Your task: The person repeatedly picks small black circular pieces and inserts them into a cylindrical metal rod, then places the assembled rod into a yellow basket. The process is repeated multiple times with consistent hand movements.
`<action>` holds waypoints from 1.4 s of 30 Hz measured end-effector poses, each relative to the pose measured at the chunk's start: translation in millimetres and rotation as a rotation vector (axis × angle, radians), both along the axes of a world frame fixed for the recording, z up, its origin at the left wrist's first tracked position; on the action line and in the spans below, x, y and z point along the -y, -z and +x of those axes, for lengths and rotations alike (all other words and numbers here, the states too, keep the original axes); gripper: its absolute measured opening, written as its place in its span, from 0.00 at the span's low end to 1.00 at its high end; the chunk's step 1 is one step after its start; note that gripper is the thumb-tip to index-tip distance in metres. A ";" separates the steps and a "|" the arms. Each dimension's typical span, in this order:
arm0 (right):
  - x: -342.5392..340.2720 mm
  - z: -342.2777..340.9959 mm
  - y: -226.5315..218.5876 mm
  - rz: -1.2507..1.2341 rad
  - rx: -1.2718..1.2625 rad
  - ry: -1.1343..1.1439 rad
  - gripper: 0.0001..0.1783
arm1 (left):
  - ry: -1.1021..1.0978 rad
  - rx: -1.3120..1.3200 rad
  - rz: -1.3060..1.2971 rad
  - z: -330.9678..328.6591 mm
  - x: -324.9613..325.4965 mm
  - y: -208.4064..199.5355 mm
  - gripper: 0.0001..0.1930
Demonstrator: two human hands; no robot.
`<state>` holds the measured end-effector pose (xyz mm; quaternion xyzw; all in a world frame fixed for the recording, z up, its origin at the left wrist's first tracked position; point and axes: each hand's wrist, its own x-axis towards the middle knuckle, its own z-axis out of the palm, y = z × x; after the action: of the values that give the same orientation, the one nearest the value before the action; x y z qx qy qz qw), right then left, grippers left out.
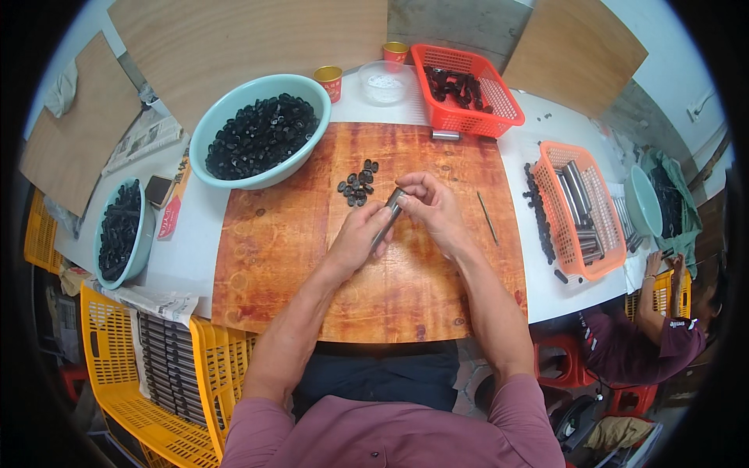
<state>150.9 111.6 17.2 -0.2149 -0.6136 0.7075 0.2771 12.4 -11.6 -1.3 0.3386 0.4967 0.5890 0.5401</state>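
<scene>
My left hand (357, 239) is wrapped round a short dark metal tube (385, 221), tilted with its upper end away from me. At that upper end, my right hand (434, 212) is closed, with its thumb and curled fingers against the tube's end. Any small part between those fingertips is hidden. Just beyond my left hand lies a loose cluster of small black oval caps (359, 184) on the reddish-brown wooden board (273, 265). To the right of my right hand rests a thin dark rod (487, 217).
Black caps fill a large teal basin (204, 160); a smaller basin (143, 257) holds black pieces. A red basket (476, 121) and a salmon basket (601, 257) of tubes stand beyond and right. A yellow crate (204, 374) holds tubes at left. Another person (640, 343) sits at right.
</scene>
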 end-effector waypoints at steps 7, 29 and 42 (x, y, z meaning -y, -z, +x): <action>0.8 1.4 -1.1 0.006 0.033 0.009 0.16 | 0.026 -0.031 -0.053 1.2 -1.1 -1.0 0.15; -20.6 15.1 0.4 0.116 0.082 0.011 0.14 | -0.154 -0.969 0.174 13.1 1.6 2.6 0.12; -36.7 26.8 9.6 0.321 0.369 -0.144 0.10 | -0.127 -1.703 0.294 15.9 10.1 -2.9 0.15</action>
<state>177.7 148.3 7.6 -0.2495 -0.7719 0.5678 0.1397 28.3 -21.7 1.7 0.7024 0.6690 0.2222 -0.0986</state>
